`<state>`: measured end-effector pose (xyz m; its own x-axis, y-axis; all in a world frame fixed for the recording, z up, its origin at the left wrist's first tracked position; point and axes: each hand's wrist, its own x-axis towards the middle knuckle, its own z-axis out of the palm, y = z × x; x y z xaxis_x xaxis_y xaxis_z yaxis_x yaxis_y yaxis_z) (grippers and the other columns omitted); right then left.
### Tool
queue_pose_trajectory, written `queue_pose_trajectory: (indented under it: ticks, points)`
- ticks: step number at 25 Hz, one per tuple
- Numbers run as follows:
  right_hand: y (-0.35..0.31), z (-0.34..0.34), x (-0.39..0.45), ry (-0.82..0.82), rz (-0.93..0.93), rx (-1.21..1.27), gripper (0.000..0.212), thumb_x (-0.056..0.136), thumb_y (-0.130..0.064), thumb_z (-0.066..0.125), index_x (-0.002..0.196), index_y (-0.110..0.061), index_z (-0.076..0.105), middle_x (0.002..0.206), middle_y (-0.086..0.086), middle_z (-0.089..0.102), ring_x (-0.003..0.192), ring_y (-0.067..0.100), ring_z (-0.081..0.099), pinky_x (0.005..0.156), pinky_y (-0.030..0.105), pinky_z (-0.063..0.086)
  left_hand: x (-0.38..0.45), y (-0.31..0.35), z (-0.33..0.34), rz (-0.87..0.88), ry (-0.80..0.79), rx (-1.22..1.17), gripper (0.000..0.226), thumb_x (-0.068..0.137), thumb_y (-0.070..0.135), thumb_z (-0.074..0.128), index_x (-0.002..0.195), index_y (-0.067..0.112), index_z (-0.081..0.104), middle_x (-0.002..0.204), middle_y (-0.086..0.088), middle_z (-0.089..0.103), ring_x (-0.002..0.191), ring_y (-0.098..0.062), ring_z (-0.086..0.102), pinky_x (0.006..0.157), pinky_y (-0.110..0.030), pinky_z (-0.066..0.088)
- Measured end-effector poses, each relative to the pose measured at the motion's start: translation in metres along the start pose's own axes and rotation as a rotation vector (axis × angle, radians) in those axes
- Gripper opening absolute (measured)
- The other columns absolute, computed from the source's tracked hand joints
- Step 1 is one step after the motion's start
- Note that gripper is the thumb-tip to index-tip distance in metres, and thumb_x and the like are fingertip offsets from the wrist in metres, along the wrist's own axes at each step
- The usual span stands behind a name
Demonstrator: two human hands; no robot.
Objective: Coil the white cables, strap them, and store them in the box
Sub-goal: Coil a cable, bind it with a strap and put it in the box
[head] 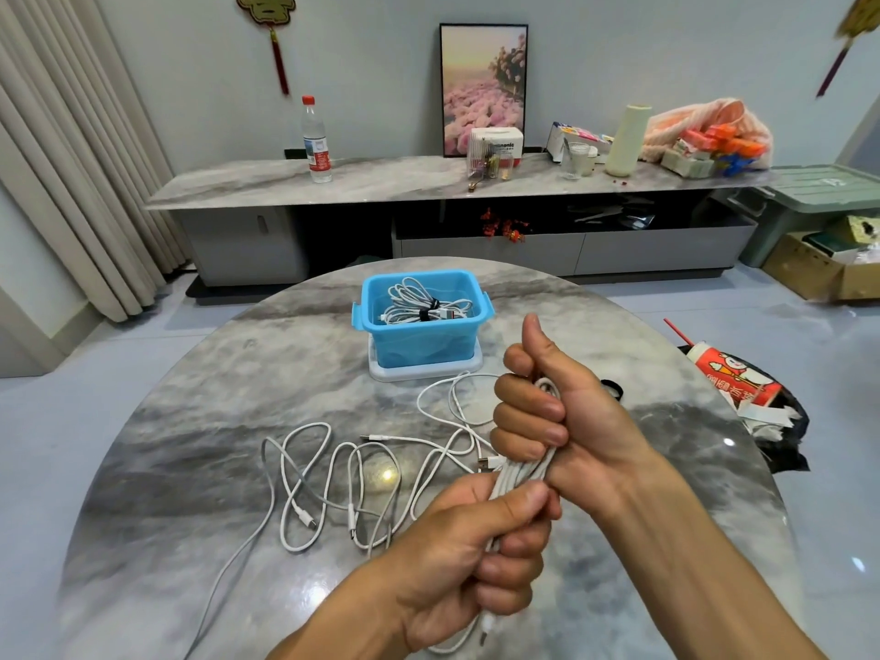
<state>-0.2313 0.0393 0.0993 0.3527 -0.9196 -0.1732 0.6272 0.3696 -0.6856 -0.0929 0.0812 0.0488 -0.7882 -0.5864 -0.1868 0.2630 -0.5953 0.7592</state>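
Note:
A bundle of coiled white cable (521, 471) runs between both hands above the round marble table (200, 402). My right hand (557, 412) grips its upper end, fingers curled round it and thumb up. My left hand (476, 559) grips the lower end, where a plug sticks out below the fist. Loose white cables (333, 478) lie tangled on the table to the left. The blue box (424, 326) stands at the far middle on a white lid and holds coiled, strapped cables (424, 304).
A black strap (614, 388) lies on the table just behind my right hand. A red paper cup and a dark bag (743, 388) sit at the table's right edge. Beyond the table stands a long low cabinet with a bottle (315, 140) and clutter.

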Motion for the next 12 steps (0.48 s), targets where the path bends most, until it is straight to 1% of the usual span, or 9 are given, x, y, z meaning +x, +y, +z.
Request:
queue_pose_trajectory:
  ticks: [2,3,4,6,7,8,10,11,12]
  points:
    - [-0.003,0.0,0.002,0.084,-0.013,-0.011,0.055,0.092,-0.056,0.053,0.052,-0.021,0.037,0.037,-0.007,0.022,0.028,0.006,0.021,0.035,0.02,0.029,0.001,0.005,0.007,-0.002,0.113,0.047,0.03,0.09,0.045,0.062,0.079,0.018,0.055,0.057,0.005,0.029,0.039,-0.001,0.022,0.036,-0.011,0.02]
    - [-0.003,0.001,0.003,0.115,-0.013,0.006,0.059,0.092,-0.056,0.053,0.05,-0.021,0.032,0.036,-0.007,0.021,0.028,0.007,0.021,0.035,0.02,0.028,0.001,0.007,0.01,-0.002,0.17,0.061,0.037,0.088,0.053,0.063,0.076,0.019,0.053,0.057,0.005,0.027,0.039,-0.002,0.02,0.035,-0.011,0.018]
    - [-0.003,0.002,0.004,0.137,-0.012,0.03,0.062,0.093,-0.057,0.052,0.049,-0.021,0.029,0.036,-0.006,0.02,0.028,0.007,0.02,0.035,0.019,0.024,0.001,0.009,0.012,-0.007,0.214,0.062,0.044,0.085,0.061,0.062,0.074,0.02,0.053,0.056,0.005,0.026,0.039,-0.003,0.018,0.035,-0.011,0.017]
    - [-0.004,0.003,0.004,0.154,-0.021,0.076,0.064,0.095,-0.058,0.05,0.048,-0.021,0.028,0.036,-0.006,0.019,0.027,0.007,0.018,0.036,0.018,0.017,-0.001,0.012,0.015,-0.038,0.243,0.023,0.055,0.08,0.074,0.052,0.071,0.02,0.056,0.055,0.004,0.025,0.038,-0.004,0.017,0.035,-0.011,0.015]
    - [-0.005,0.004,0.005,0.159,-0.027,0.094,0.064,0.095,-0.059,0.049,0.048,-0.021,0.027,0.036,-0.006,0.018,0.027,0.007,0.018,0.036,0.018,0.016,-0.001,0.014,0.015,-0.052,0.231,-0.012,0.058,0.081,0.075,0.048,0.07,0.019,0.057,0.054,0.004,0.026,0.037,-0.004,0.017,0.035,-0.012,0.015]
    - [-0.005,0.004,0.006,0.166,-0.031,0.109,0.065,0.095,-0.061,0.048,0.049,-0.021,0.027,0.036,-0.006,0.018,0.027,0.007,0.017,0.036,0.017,0.016,-0.001,0.016,0.015,-0.055,0.218,-0.039,0.056,0.083,0.072,0.047,0.071,0.018,0.058,0.054,0.004,0.027,0.037,-0.003,0.017,0.034,-0.012,0.016]
    - [-0.005,0.0,0.01,0.164,-0.024,0.139,0.065,0.094,-0.062,0.048,0.048,-0.021,0.028,0.035,-0.005,0.019,0.026,0.008,0.02,0.035,0.017,0.019,0.0,0.018,0.012,-0.009,0.238,-0.029,0.048,0.088,0.062,0.05,0.072,0.018,0.059,0.054,0.004,0.029,0.037,-0.003,0.019,0.035,-0.011,0.017]
    - [-0.005,-0.004,0.013,0.15,-0.008,0.147,0.064,0.093,-0.063,0.05,0.049,-0.02,0.031,0.036,-0.005,0.023,0.027,0.009,0.024,0.034,0.019,0.024,0.001,0.016,0.011,0.018,0.271,-0.002,0.046,0.09,0.059,0.051,0.071,0.018,0.059,0.053,0.004,0.029,0.038,-0.003,0.019,0.035,-0.011,0.017]
    - [-0.007,-0.01,0.017,0.136,0.008,0.127,0.06,0.092,-0.061,0.054,0.051,-0.019,0.039,0.039,-0.003,0.031,0.03,0.011,0.032,0.037,0.022,0.033,0.002,0.014,0.01,0.038,0.31,0.024,0.045,0.091,0.057,0.05,0.07,0.019,0.059,0.053,0.004,0.03,0.038,-0.004,0.019,0.036,-0.011,0.017]
